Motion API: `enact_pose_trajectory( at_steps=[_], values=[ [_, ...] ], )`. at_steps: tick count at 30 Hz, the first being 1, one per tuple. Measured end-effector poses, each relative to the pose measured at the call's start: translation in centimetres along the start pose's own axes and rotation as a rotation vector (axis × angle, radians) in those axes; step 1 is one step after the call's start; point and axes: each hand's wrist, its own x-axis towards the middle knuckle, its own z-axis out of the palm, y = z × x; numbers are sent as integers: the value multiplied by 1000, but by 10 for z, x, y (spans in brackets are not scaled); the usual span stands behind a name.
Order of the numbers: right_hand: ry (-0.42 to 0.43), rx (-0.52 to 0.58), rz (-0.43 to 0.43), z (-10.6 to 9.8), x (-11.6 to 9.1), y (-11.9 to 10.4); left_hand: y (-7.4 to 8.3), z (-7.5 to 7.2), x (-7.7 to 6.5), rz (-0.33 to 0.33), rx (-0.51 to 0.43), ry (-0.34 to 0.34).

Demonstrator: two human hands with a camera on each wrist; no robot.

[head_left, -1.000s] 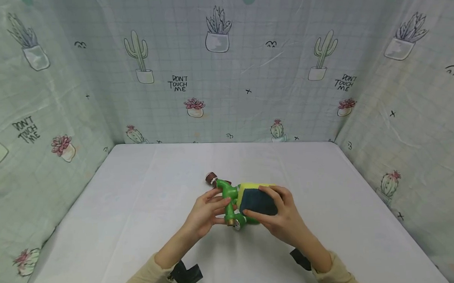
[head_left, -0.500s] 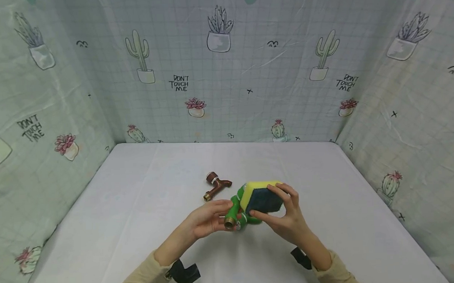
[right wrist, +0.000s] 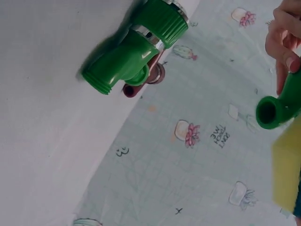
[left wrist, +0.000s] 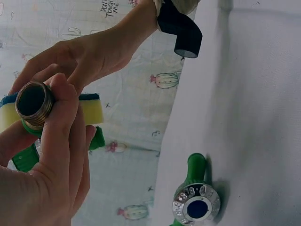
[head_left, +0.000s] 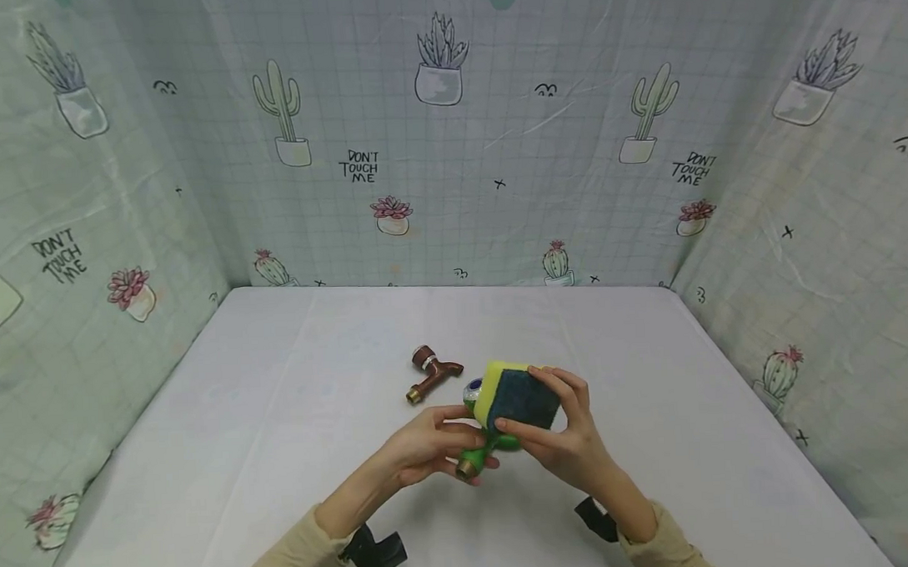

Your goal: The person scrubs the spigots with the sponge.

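Note:
My left hand [head_left: 433, 447] grips a green faucet [head_left: 471, 461], its brass threaded end pointing toward me. In the left wrist view that threaded end [left wrist: 35, 106] shows between thumb and fingers. My right hand [head_left: 567, 430] pinches a yellow sponge [head_left: 488, 395] with a dark blue scouring side turned toward me. The sponge overlaps the held faucet, hiding its middle; a silver knob [head_left: 471, 391] with a blue centre shows at the sponge's left edge. In the right wrist view the faucet's green spout [right wrist: 268, 113] opens right beside the sponge.
A second green faucet [left wrist: 195, 197] lies on the white table [head_left: 313, 347], mostly hidden behind the hands in the head view. A brown faucet [head_left: 433, 373] with a brass end lies farther back. Cactus-print cloth [head_left: 451, 192] walls the table's back and sides.
My left hand has turned the green faucet, and its threaded end now sits lower and nearer me. The brown faucet has come into full view. The sponge has shifted slightly with my right hand.

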Motion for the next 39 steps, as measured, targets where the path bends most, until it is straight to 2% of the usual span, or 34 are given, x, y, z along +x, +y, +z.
enact_pose_trajectory(
  at_steps=[8, 15, 21, 26, 29, 35, 39],
  values=[
    [-93, 208, 138, -5, -3, 2, -3, -3, -2, 19, 144, 1],
    [-87, 296, 192, -6, -6, 4, -4, -8, -4, 6, 175, -49],
    [-95, 320, 236, -5, -6, 4, -5, -11, -3, -29, 96, -41],
    [-100, 308, 248, -4, -5, -2, -7, -9, -1, -48, 7, 26],
    [-86, 290, 242, -3, -4, -5, -7, -6, 0, -49, -27, 44],
    [-63, 277, 179, 2, -2, -10, -10, -3, 4, -61, -72, 70],
    [-94, 253, 118, 2, -1, -9, -11, -5, 6, -82, -63, 84]
  ],
)
